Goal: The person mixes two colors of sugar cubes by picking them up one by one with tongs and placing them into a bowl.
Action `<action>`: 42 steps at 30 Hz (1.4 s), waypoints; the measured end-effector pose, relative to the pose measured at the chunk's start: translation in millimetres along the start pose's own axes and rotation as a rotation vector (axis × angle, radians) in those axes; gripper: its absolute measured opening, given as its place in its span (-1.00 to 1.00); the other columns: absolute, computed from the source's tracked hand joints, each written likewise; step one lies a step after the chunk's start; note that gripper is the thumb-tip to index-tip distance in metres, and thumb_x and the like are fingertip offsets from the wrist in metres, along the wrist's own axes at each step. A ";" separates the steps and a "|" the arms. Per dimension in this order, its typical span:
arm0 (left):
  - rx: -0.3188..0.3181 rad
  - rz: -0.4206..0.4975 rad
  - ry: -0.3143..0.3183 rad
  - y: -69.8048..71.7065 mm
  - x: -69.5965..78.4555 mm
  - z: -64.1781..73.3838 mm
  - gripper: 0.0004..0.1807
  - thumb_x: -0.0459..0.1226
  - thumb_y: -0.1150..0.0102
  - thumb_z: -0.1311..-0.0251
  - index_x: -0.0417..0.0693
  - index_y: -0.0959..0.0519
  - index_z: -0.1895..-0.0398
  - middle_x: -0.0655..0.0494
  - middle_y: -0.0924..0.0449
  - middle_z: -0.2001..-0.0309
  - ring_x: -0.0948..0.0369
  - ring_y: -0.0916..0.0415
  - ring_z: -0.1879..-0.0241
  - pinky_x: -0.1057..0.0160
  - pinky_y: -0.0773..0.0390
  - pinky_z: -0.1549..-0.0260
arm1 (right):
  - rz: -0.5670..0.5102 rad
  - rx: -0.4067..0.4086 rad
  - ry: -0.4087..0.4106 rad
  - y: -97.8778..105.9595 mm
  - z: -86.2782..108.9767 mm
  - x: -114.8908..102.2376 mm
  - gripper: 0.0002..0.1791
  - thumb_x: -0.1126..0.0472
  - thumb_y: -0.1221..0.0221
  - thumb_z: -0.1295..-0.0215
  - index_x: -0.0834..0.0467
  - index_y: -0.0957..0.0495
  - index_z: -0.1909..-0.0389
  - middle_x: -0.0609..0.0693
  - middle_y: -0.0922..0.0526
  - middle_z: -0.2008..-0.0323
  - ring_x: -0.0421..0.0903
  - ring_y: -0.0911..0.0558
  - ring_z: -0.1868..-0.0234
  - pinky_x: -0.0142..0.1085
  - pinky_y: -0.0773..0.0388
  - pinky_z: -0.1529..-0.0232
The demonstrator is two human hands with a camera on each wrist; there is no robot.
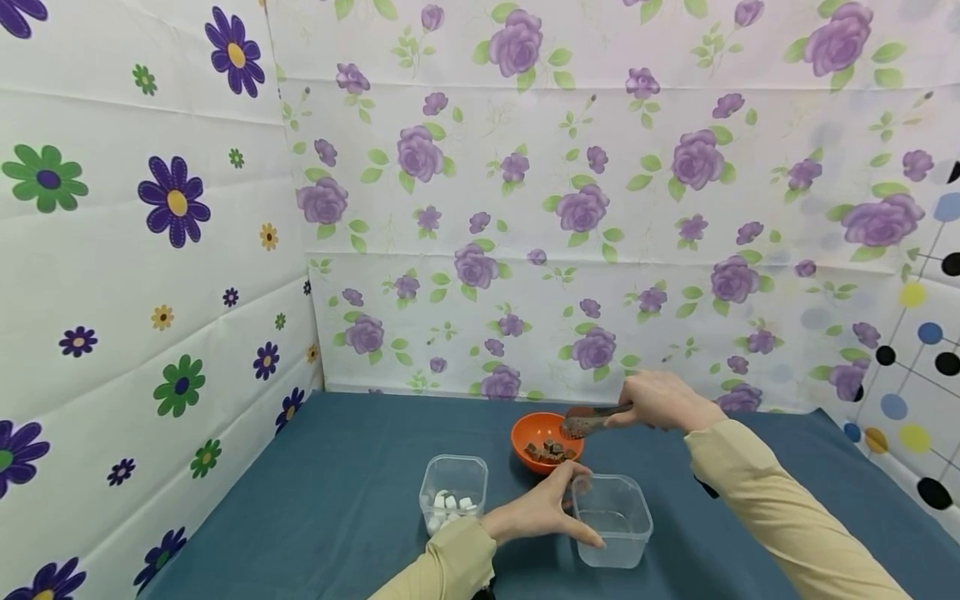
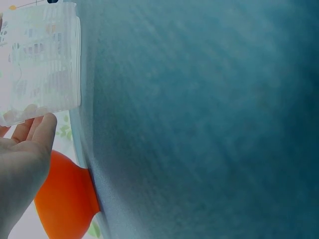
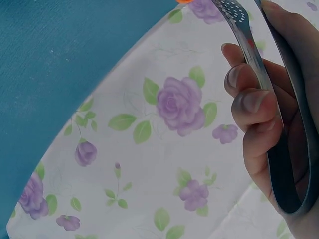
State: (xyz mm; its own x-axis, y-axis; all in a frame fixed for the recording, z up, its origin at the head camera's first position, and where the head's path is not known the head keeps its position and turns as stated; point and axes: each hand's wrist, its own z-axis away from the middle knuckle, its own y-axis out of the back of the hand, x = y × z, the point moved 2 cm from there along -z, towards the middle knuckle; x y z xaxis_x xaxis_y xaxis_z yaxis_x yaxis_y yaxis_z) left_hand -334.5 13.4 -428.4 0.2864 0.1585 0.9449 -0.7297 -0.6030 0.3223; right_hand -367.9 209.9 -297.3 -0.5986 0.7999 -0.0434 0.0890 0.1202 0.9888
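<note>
My right hand (image 1: pixel 663 400) holds metal tongs (image 1: pixel 588 421) whose perforated end hangs over the right rim of an orange bowl (image 1: pixel 519 442). In the right wrist view, fingers (image 3: pixel 253 102) curl round the two arms of the tongs, which stand apart. Brown chunks (image 1: pixel 551 452) lie in the bowl. My left hand (image 1: pixel 543 506) grips the left side of a clear plastic container (image 1: pixel 618 546), with the thumb at the front and the fingers toward the back corner. No pieces show inside that container in the head view. The left wrist view shows the container's side (image 2: pixel 42 64) above the fingertips.
A second clear container (image 1: pixel 453 471) with white pieces (image 1: pixel 450 504) stands left of my left hand. Everything is on a dark blue tablecloth (image 1: pixel 330 492). Flower-printed sheets (image 1: pixel 480 208) hang behind and to the left, and a dotted sheet (image 1: pixel 911 367) hangs at the right.
</note>
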 end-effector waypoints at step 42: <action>0.029 -0.327 0.049 -3.4 8.1 3.9 -0.08 -0.05 -0.26 -0.04 0.11 0.08 -0.39 0.15 0.06 -0.31 0.24 -0.08 -0.21 0.11 -0.26 -0.03 | -0.177 0.037 -0.137 -18.9 54.8 16.7 -0.50 -0.31 -0.10 -0.05 0.07 -0.61 0.48 -0.18 -0.36 0.83 -0.21 -0.36 0.86 -0.35 -0.36 0.74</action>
State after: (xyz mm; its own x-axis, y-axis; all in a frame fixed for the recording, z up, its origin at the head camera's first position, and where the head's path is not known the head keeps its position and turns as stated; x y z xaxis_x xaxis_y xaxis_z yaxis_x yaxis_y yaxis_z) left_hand -327.3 13.7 -422.1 0.4717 0.3844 0.7935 -0.5860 -0.5358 0.6079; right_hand -336.0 253.3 -324.6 -0.4941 0.8363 -0.2376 0.0223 0.2854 0.9581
